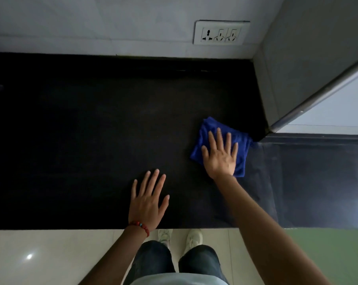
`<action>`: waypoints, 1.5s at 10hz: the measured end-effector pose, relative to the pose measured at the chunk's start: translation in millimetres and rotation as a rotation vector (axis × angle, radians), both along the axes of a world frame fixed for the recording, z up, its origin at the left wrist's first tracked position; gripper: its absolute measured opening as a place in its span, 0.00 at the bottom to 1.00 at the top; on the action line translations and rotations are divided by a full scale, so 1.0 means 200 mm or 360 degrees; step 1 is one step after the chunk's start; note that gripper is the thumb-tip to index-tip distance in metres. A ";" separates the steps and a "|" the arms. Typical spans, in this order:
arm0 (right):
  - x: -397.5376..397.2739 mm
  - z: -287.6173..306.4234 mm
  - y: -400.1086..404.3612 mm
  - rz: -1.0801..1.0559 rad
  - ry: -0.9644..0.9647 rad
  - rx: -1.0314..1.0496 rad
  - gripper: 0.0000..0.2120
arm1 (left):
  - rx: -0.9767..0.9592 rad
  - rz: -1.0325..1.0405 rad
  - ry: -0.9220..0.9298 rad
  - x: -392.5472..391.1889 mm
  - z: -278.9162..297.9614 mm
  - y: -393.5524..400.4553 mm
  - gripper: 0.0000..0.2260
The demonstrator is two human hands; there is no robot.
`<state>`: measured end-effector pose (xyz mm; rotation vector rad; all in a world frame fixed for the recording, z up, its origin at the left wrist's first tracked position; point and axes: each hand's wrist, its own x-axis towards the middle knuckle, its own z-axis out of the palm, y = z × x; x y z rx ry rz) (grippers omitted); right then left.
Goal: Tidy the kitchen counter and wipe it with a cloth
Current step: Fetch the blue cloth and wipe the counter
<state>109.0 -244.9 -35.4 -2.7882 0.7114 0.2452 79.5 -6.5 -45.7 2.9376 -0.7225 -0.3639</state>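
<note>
Head view, sole view on record.

Item 1: counter (91,130), one, black, matte, running left to right below a pale tiled wall. Nothing stands on the visible stretch; the tidying part looks done and the wiping is the step in hand.

Item 2: cloth (207,138), one, blue, folded into a rough rectangle, lying flat on the counter towards its right end, near the corner where a grey panel (297,58) meets the surface. Its long axis runs from near-right to far-left, slightly askew to the counter edge.

Item 3: right hand (220,155), one, flat on top of the cloth, fingers spread and extended, pressing down rather than gripping; nothing is closed in it.

Item 4: left hand (148,202), one, flat on bare counter near the front edge, fingers spread, holding nothing, apparently bracing. A red bead bracelet (140,226) sits at its wrist.

Relation governing the next stroke: the cloth lies forward and to the right of the left hand, directly beneath the right hand, which alone commands it. Unwiped counter extends mostly leftward, so the likely sweep runs left.

Item 5: socket plate (221,32), one, white, on the wall above.
</note>
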 end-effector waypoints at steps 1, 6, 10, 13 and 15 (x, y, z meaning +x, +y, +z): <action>-0.13 0.02 0.16 0.0650 0.0029 0.0029 0.27 | -0.0033 0.0004 -0.0004 0.00 0.01 0.00 0.25; -0.14 -0.03 -0.07 0.0500 -0.0157 -0.0097 0.27 | -0.0055 -0.0011 -0.0039 -0.01 0.01 -0.01 0.25; -0.27 0.00 -0.25 0.0320 -0.0097 -0.0102 0.29 | -0.0069 -0.0018 -0.0061 -0.01 0.00 0.00 0.25; -0.44 -0.03 -0.01 0.0952 -0.0022 -0.0093 0.26 | -0.0056 0.0000 -0.0050 -0.01 0.00 0.00 0.25; -0.26 0.00 -0.05 0.0170 -0.0003 -0.0036 0.30 | -0.0063 -0.0015 -0.0068 -0.01 -0.01 0.00 0.25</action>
